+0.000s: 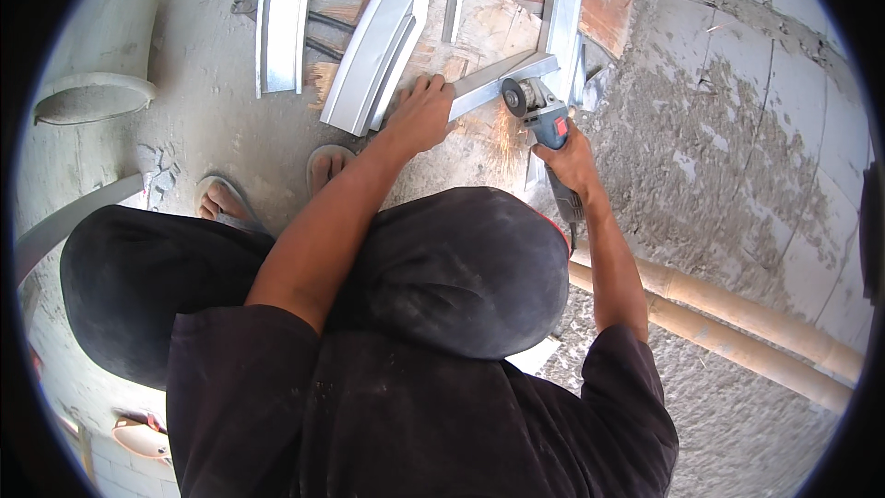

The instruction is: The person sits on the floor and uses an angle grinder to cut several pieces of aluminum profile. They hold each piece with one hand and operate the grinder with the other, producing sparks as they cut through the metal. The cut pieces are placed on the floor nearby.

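"So, what lay nearest the person?"

"Their own dark shirt [406, 415] and bent knees [461, 272], with sandalled feet [221, 198] on the dusty floor [184, 129] to the left. Two bamboo poles [728, 300] ran off to the right, past the forearm."

"What was the right hand doing?"

"The right hand [572, 159] was wrapped firmly around a grinder [550, 126], whose cord trailed from the near end. Its round disc [513, 98] sat at the near edge of a metal strip [489, 89], and orange sparks [510, 136] sprayed down toward the floor side."

"And the left?"

"The left hand [426, 115] was down at the left end of that strip, its fingers bent. I couldn't tell whether it was gripping the metal or only pressing on it."

"Where was the strip, exactly?"

"Ahead of the knees, slanting up to the right between the two hands, over a worn wooden board [493, 28]."

"Anything past that?"

"Yes, more metal: a long channel [373, 55] just beyond the left hand, a narrow piece [454, 0] on the board, and a short wide channel [284, 28] farther left, with the dark handles [329, 46] of a tool showing beside it."
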The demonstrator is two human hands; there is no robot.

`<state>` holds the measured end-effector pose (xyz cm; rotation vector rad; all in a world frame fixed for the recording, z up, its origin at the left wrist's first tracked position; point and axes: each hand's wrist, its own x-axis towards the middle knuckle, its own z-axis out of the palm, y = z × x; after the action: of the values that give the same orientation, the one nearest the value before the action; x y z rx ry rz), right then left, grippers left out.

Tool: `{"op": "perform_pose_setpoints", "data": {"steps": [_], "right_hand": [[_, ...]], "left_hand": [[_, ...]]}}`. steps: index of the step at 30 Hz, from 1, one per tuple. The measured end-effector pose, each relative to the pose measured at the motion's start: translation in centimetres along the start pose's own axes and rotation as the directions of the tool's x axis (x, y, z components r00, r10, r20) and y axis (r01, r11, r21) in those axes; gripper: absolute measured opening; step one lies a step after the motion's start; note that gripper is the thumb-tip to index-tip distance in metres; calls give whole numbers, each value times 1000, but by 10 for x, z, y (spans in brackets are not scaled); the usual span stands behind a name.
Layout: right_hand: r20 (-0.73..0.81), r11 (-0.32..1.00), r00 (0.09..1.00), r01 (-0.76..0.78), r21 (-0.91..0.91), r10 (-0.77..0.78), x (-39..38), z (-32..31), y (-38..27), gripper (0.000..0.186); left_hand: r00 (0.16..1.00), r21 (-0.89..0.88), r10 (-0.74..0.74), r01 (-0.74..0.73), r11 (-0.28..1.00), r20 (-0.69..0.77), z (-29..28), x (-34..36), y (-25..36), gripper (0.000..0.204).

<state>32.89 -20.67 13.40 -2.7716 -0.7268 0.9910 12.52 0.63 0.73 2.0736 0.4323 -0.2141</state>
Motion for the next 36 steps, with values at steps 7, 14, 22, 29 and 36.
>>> {"op": "perform_pose_setpoints", "data": {"steps": [7, 14, 22, 29, 36], "right_hand": [[8, 1000, 1000, -6, -17, 6, 2, 1, 0, 62], [3, 999, 1000, 15, 51, -15, -2, -2, -12, 62], [-3, 1000, 1000, 31, 0, -31, -1, 1, -6, 62], [5, 1000, 1000, 22, -13, -22, -2, -2, -15, 62], [28, 1000, 1000, -5, -6, 6, 0, -3, -18, 61]], "left_hand": [[999, 78, 6, -2, 997, -48, 7, 2, -6, 57], [1000, -9, -5, 5, 1000, -2, 1, 1, -3, 58], [1000, -14, -3, 3, 1000, 13, 0, 2, -5, 57], [1000, -18, -15, 15, 1000, 16, 1, 4, -5, 55], [1000, -37, -13, 14, 999, 13, 0, 4, -5, 54]]}}
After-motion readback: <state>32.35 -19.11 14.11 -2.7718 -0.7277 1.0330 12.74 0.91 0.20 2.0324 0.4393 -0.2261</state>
